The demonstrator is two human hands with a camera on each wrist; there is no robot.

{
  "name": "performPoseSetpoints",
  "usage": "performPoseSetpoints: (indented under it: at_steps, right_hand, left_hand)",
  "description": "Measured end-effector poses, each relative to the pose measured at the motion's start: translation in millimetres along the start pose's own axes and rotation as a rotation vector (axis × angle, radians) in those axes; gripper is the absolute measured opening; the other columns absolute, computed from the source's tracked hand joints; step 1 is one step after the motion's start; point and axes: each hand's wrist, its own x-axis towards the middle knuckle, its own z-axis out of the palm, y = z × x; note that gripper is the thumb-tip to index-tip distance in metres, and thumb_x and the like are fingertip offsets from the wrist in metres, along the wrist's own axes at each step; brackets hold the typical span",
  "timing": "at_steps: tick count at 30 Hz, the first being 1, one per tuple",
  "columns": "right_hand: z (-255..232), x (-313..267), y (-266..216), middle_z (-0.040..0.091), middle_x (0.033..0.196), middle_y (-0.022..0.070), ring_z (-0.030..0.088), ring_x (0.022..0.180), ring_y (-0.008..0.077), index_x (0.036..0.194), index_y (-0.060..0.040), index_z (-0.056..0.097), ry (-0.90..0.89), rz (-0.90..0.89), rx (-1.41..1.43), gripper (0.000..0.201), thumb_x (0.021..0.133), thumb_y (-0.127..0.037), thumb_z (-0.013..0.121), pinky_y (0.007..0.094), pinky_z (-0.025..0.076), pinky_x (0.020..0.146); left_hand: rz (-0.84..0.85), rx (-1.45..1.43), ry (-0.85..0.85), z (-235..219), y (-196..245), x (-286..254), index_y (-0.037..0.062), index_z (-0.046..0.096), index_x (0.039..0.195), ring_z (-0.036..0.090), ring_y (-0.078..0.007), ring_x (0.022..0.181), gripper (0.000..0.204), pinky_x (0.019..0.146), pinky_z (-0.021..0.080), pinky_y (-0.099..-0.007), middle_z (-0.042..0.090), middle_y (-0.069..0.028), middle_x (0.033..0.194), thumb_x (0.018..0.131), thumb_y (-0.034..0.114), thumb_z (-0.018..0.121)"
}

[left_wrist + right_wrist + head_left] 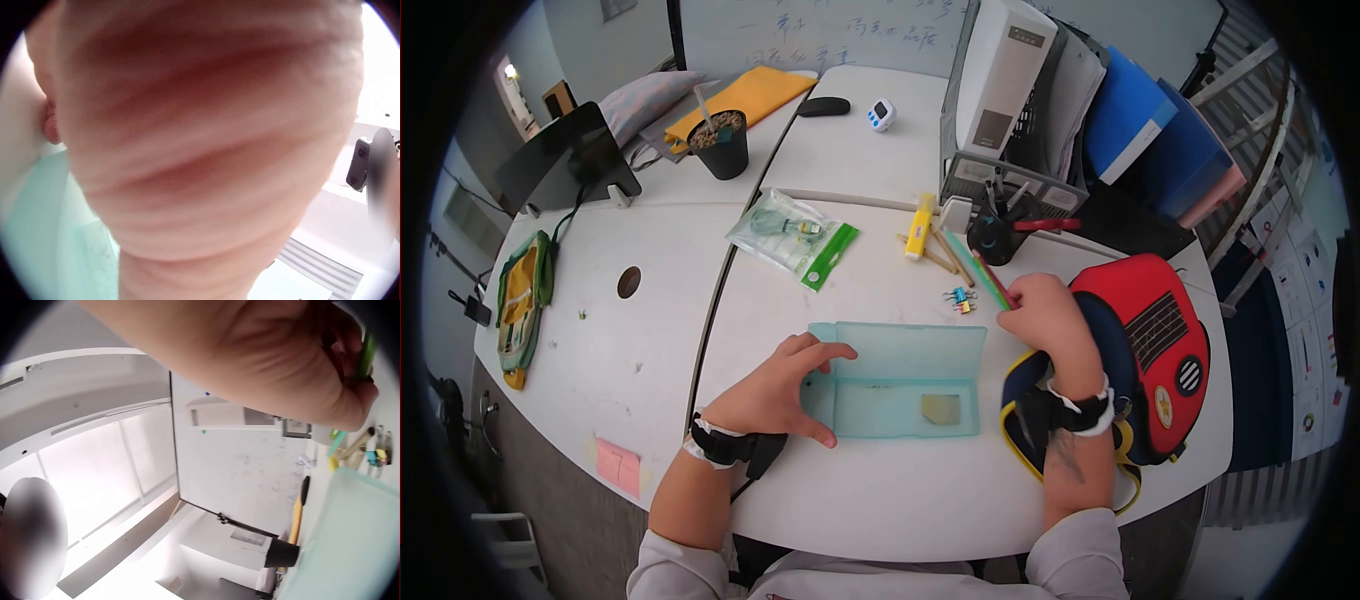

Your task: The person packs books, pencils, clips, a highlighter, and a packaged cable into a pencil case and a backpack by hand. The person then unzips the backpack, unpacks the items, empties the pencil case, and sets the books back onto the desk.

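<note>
A translucent teal pencil case [905,410] lies on the table with its lid [910,350] raised at the back. A small pale yellowish block [940,409] sits inside at the right. My left hand [775,392] grips the case's left end, thumb at the front corner and index finger at the lid; its palm fills the left wrist view. Behind and right of the case, my right hand [1045,315] pinches a green pencil [367,356]. A dark red pencil [992,278] shows beside it, its lower end hidden by the hand.
Wooden sticks [940,255], a yellow tube-like item [919,230] and binder clips [962,299] lie behind the case. A black pen holder [1003,225] stands near a file rack [1010,180]. A red and navy bag [1150,350] is at right, a clear packet [785,235] back left.
</note>
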Motion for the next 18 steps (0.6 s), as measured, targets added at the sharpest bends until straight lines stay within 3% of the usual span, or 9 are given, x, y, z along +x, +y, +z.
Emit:
performPoseSetpoints:
  at_steps: [2, 5, 7, 8, 9, 11, 18]
  right_hand:
    - [-27.0, -19.8, -13.7, 0.065, 0.074, 0.0211, 0.065, 0.071, 0.0345, 0.087, 0.0045, 0.069, 0.038, -0.044, 0.016, 0.027, 0.068, -0.015, 0.071, 0.0389, 0.052, 0.068]
    - [-51.1, -46.2, -32.1, 0.061, 0.073, 0.0226, 0.060, 0.070, 0.0380, 0.081, 0.0029, 0.067, 0.016, -0.052, 0.188, 0.019, 0.069, -0.012, 0.068, 0.0434, 0.049, 0.066]
    - [-51.4, -56.0, -35.6, 0.060, 0.071, 0.0207, 0.057, 0.066, 0.0378, 0.082, 0.0037, 0.066, -0.074, -0.206, 0.391, 0.017, 0.071, -0.009, 0.066, 0.0421, 0.048, 0.063]
    - [-49.8, -58.3, -42.0, 0.061, 0.073, 0.0214, 0.059, 0.068, 0.0386, 0.083, 0.0028, 0.067, -0.046, -0.362, 0.302, 0.017, 0.071, -0.009, 0.065, 0.0437, 0.049, 0.065]
    - [-44.2, -58.5, -44.7, 0.061, 0.073, 0.0214, 0.059, 0.068, 0.0386, 0.083, 0.0028, 0.067, -0.047, -0.361, 0.305, 0.017, 0.071, -0.009, 0.065, 0.0437, 0.049, 0.065]
    - [-30.6, -58.0, -49.0, 0.063, 0.077, 0.0209, 0.062, 0.072, 0.0391, 0.084, 0.0015, 0.068, -0.273, -0.564, 0.158, 0.015, 0.072, -0.008, 0.064, 0.0459, 0.051, 0.068]
    - [7.5, -64.3, -63.5, 0.065, 0.081, 0.0194, 0.065, 0.081, 0.0382, 0.081, -0.0003, 0.070, -0.326, -0.453, -0.227, 0.012, 0.072, -0.005, 0.064, 0.0454, 0.053, 0.076]
  left_hand:
    - [-0.011, 0.017, 0.003, -0.1, 3.7, -0.3, 0.0142, 0.053, 0.135, 0.049, -0.0240, 0.108, 0.097, 0.097, 0.042, -0.0359, 0.050, -0.0060, 0.109, 0.049, 0.018, 0.098]
    - [-0.015, 0.044, 0.016, 0.9, 4.2, 0.6, 0.0142, 0.052, 0.135, 0.049, -0.0243, 0.108, 0.098, 0.098, 0.042, -0.0359, 0.050, -0.0064, 0.109, 0.048, 0.016, 0.098]
    - [-0.011, 0.053, 0.024, 1.3, 3.2, 1.0, 0.0143, 0.052, 0.136, 0.049, -0.0245, 0.108, 0.099, 0.098, 0.043, -0.0360, 0.049, -0.0067, 0.109, 0.048, 0.015, 0.097]
    - [-0.009, 0.047, 0.045, 1.1, 2.1, 0.7, 0.0147, 0.051, 0.136, 0.049, -0.0246, 0.108, 0.100, 0.097, 0.043, -0.0360, 0.049, -0.0068, 0.111, 0.048, 0.014, 0.097]
    - [-0.008, 0.041, 0.066, 0.9, 1.5, 0.5, 0.0151, 0.051, 0.136, 0.049, -0.0246, 0.107, 0.100, 0.097, 0.043, -0.0360, 0.049, -0.0069, 0.112, 0.047, 0.013, 0.097]
    - [-0.035, 0.038, 0.071, -0.6, 2.3, 0.1, 0.0155, 0.051, 0.136, 0.048, -0.0246, 0.108, 0.100, 0.097, 0.044, -0.0360, 0.049, -0.0067, 0.113, 0.047, 0.012, 0.097]
    - [-0.053, 0.026, 0.089, -2.2, 1.2, -1.8, 0.0163, 0.051, 0.137, 0.048, -0.0240, 0.109, 0.101, 0.098, 0.044, -0.0358, 0.049, -0.0060, 0.114, 0.048, 0.011, 0.097]
